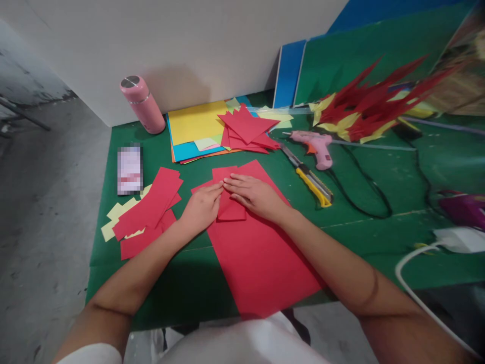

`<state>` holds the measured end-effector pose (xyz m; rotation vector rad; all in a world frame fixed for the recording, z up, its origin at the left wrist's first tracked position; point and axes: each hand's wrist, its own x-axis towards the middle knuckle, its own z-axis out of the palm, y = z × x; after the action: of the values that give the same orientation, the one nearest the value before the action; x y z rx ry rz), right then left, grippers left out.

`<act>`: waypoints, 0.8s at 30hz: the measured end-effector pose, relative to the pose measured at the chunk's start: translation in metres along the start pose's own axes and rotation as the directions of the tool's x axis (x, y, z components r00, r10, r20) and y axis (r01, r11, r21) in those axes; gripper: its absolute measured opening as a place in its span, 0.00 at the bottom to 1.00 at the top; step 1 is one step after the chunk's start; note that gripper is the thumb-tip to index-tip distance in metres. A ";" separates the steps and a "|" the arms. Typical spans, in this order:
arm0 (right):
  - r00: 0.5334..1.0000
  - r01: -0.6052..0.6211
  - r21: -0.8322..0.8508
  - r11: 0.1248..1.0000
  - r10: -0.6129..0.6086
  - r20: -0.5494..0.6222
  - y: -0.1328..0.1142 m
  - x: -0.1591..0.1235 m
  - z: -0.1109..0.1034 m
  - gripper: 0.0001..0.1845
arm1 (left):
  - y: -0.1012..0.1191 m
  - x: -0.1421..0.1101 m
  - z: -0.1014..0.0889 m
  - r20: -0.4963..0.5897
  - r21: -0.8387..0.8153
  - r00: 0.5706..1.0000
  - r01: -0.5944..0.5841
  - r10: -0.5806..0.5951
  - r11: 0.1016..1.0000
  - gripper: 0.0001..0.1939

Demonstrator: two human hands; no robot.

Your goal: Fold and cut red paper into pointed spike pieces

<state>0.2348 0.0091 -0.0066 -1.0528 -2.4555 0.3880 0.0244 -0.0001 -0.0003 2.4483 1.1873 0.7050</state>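
Note:
A folded piece of red paper (232, 214) lies on top of a large red sheet (271, 263). My left hand (201, 206) rests on its left side, palm down with the fingers stretched towards the right. From the other side my right hand (253, 194) lies flat over the folded piece, fingers extended and slightly apart. The fingertips of both hands meet near the upper part of the fold, and part of the folded piece is hidden beneath them. Neither hand grips anything.
Left are cut red strips (155, 202), yellow pieces (120, 210), a phone (130, 171) and a pink bottle (144, 106). Behind lie coloured sheets (197, 121) and red cutouts (248, 126). Rightward are a utility knife (308, 179), pink glue gun (314, 144), paper flames (364, 108) and cables.

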 end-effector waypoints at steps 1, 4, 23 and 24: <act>1.000 0.001 -0.003 1.000 -0.001 0.000 0.000 0.000 0.000 0.19 | 0.000 0.000 0.000 -0.009 0.004 1.000 0.005 -0.005 1.000 0.18; 1.000 -0.002 -0.012 1.000 0.003 0.012 -0.002 0.000 -0.001 0.19 | 0.002 0.001 0.000 -0.053 0.007 0.997 0.049 -0.049 0.999 0.16; 1.000 0.017 0.012 1.000 -0.017 0.014 0.001 0.000 0.001 0.19 | 0.005 0.000 -0.002 -0.028 -0.247 0.927 0.357 -0.375 0.901 0.21; 1.000 0.016 0.010 1.000 -0.016 0.014 0.001 0.000 0.001 0.19 | 0.006 0.000 -0.002 -0.028 -0.258 0.924 0.362 -0.382 0.896 0.20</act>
<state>0.2347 0.0099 -0.0074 -1.0290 -2.4707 0.4031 0.0268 -0.0034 0.0044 1.9278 1.4476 0.7831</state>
